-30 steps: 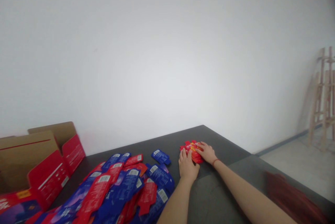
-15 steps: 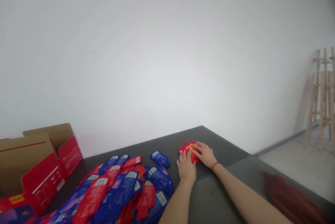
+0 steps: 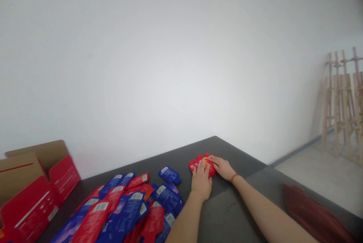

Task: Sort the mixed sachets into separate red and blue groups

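Head view: both bare hands rest over a small cluster of red packs (image 3: 199,158) on the dark table (image 3: 232,156), the left hand (image 3: 201,184) on the near side, the right hand (image 3: 224,169) against the far right side, a red cord (image 3: 235,177) round its wrist. Fingers of each lie outstretched on top of the packs, and the hands sit close beside one another; whether either pinches an edge between thumb and finger I cannot tell, since both thumbs are poorly seen. The packs look like flattened card with cut tabs, though blur leaves that unsure. Left of the grip, just apart, lies a single blue pack (image 3: 169,174); further left and nearer, a loose pile of blue and red packs (image 3: 121,209) spreads out, with an open carton (image 3: 27,207) beyond it. Right of the grip and nearer is a dark red cloth-like thing (image 3: 314,209). For good handling, I would press lightly and evenly with flat fingers, square the fanned edges from both sides, avoid bending the tabs, and work clear of the seam (image 3: 227,189) just nearer than the hands.
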Action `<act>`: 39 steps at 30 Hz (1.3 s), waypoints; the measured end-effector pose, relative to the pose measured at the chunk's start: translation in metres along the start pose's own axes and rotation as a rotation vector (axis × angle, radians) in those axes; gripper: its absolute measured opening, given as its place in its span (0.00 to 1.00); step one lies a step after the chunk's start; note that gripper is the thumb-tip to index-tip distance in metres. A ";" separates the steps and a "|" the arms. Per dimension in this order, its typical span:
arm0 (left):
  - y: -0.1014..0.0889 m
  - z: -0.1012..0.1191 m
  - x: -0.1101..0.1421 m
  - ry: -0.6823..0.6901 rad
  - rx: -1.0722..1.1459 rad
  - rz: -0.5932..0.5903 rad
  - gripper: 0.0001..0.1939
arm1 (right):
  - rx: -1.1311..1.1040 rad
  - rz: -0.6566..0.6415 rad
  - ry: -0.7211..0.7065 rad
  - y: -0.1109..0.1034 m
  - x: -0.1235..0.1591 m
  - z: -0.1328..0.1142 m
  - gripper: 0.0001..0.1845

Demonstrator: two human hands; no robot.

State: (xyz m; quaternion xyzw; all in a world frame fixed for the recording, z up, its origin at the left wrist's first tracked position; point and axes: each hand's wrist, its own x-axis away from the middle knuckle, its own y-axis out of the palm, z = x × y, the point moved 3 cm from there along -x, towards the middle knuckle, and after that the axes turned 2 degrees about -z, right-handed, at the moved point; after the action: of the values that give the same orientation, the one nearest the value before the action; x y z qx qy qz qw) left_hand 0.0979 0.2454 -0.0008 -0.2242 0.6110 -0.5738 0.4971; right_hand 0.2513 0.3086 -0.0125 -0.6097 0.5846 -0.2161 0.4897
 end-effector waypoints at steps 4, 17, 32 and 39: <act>-0.003 -0.002 -0.001 -0.024 0.009 -0.012 0.23 | -0.011 0.027 0.043 -0.003 -0.001 0.009 0.22; 0.000 -0.006 0.001 -0.113 0.034 0.015 0.23 | 0.020 0.039 0.382 -0.009 -0.014 0.032 0.20; 0.010 -0.015 -0.001 -0.290 0.104 -0.037 0.37 | 0.166 0.041 0.099 -0.006 0.002 -0.020 0.20; -0.016 0.002 0.021 -0.426 0.250 -0.021 0.39 | 0.165 0.030 0.011 -0.012 0.011 -0.033 0.23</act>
State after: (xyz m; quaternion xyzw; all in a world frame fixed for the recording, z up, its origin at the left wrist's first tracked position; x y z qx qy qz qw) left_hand 0.0861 0.2230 0.0071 -0.2831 0.4142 -0.5898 0.6328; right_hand 0.2324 0.2849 0.0077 -0.5573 0.5764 -0.2598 0.5383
